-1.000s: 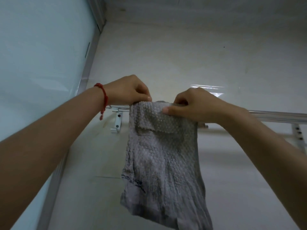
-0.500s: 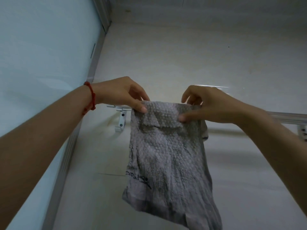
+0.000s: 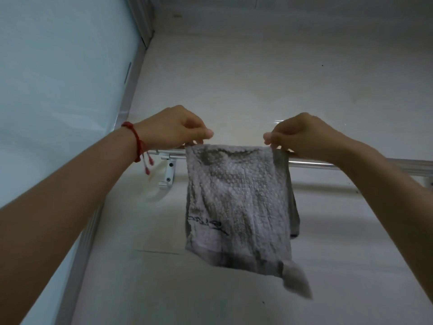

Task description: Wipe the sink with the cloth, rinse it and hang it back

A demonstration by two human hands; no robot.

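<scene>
Cloth: the grey, bumpy-textured cloth (image 3: 236, 202) is draped over the rail, front layer facing us, a darker back layer peeking out along its right edge.
Rail: a silver metal bar (image 3: 351, 165) runs across the pale tiled wall (image 3: 257, 73), and the cloth sits on its left stretch, just right of the bracket.
Left hand: the left hand (image 3: 173, 130) pinches the cloth's upper left corner between thumb and fingertips, right at rail height.
Right hand: the right hand (image 3: 302, 137) does the same on the upper right corner, thumb and finger nipped onto the fabric edge.
Spread: with the two hands well apart, the top edge is stretched flat between them along the bar.
Lower edge: the bottom hangs free, slanting down to the right, and one corner there looks blurred.
Marking: there's a dark scrawl on the lower left of the cloth, too small to read.
Bracelet: a red string bracelet (image 3: 137, 141) circles the left wrist, its little tassels dangling below.
Bracket: a small metal mount (image 3: 169, 171) fixes the bar to the wall, just left of the cloth.
Left side: a pale glass panel (image 3: 58, 90) in a metal frame fills that flank.
</scene>
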